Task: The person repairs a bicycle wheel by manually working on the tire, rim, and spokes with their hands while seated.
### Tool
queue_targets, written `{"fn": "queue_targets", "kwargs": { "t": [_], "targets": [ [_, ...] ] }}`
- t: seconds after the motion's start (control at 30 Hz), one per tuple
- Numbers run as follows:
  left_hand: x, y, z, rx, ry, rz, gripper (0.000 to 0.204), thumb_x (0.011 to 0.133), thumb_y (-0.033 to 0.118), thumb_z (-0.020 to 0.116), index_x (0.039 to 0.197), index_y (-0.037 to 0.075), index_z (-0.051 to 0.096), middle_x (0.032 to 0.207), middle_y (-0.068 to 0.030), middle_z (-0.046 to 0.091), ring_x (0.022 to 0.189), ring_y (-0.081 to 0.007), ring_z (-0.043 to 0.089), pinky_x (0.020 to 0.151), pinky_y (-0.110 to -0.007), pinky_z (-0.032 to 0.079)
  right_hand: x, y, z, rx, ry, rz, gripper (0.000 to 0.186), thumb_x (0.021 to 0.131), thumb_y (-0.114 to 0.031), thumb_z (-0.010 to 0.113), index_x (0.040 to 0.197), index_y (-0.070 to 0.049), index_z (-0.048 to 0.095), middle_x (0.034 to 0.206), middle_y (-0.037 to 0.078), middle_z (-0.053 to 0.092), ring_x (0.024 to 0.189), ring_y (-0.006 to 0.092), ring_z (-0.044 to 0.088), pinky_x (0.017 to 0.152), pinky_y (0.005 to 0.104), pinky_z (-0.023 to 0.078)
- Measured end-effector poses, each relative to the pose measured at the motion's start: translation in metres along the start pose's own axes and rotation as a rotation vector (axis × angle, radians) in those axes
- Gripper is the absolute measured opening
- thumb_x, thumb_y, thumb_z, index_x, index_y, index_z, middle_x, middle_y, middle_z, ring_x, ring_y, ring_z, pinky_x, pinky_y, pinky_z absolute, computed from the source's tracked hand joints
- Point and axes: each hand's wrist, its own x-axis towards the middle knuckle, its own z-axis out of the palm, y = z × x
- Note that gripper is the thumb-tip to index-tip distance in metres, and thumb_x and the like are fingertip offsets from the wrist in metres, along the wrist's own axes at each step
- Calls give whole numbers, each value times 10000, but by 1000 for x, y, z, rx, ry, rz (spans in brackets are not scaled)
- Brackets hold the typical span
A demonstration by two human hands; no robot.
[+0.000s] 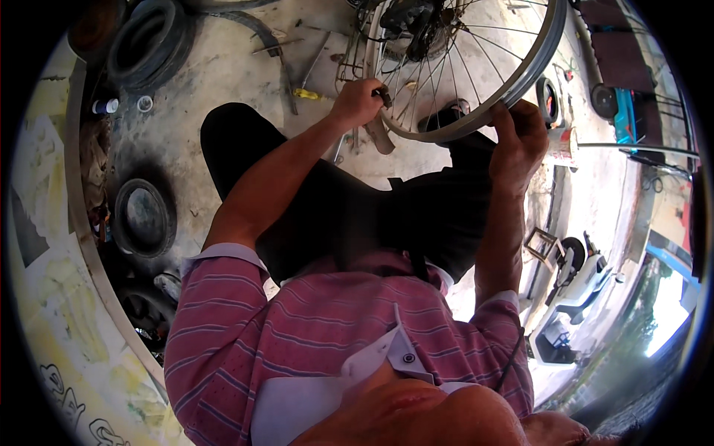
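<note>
Wheel rim (454, 133) arcs between both hands.
I see its near edge bowing toward the body; the right hand (518, 145) pinches it, the left hand (358, 102) curls round a dark piece (384, 95) I can't identify.

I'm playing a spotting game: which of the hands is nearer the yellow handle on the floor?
Left. The left hand is just right of the yellow handle in the picture, beside the wheel; the right hand is much farther right, touching the wheel.
</note>
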Motion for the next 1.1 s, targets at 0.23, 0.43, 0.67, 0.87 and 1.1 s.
{"fn": "queue_targets", "kwargs": {
  "t": [0.23, 0.43, 0.67, 0.87, 1.1],
  "targets": [
    [-9, 17, 12, -368, -287, -254, 248, 927, 53, 595, 1148, -1, 693, 846, -79, 738, 656, -141, 693, 616, -299, 568, 76, -34, -7, 186, 32, -55, 286, 885, -127, 775, 1053, 88, 689, 897, 110, 737, 774, 139, 686, 735, 268, 568],
    [-11, 44, -3, -747, -390, -397, 230, 982, 89, 612, 1187, 0, 665, 803, -30, 680, 616, -97, 631, 537, -259, 506, 104, -34, -2, 208, 22, -66, 263, 977, -120, 670, 1142, 84, 657, 918, 110, 725, 820, 147, 692, 720, 260, 554],
    [-20, 41, 13, -852, -448, -404, 219, 1008, 143, 640, 1181, 10, 668, 855, -32, 696, 644, -91, 624, 549, -241, 474, 65, -16, 2, 288, 54, -110, 280, 983, -198, 666, 1120, 46, 655, 959, 82, 694, 865, 122, 648, 798, 279, 545],
    [-20, 45, 14, -954, -441, -409, 235, 1011, 153, 642, 1201, 16, 665, 882, -20, 702, 655, -93, 628, 566, -241, 480, -39, 91, -7, 201, -105, 190, 328, 940, -81, 596, 1237, 57, 577, 1046, 133, 689, 1010, 213, 649, 907, 330, 502],
    [-32, 50, 19, -809, -272, -286, 264, 1021, 180, 638, 1220, 9, 667, 927, 7, 703, 739, -61, 622, 665, -239, 518, -91, 143, 29, -161, -327, 125, 316, 901, -62, 711, 1194, 10, 620, 1067, 137, 701, 954, 210, 702, 810, 332, 572]
  ]
}}
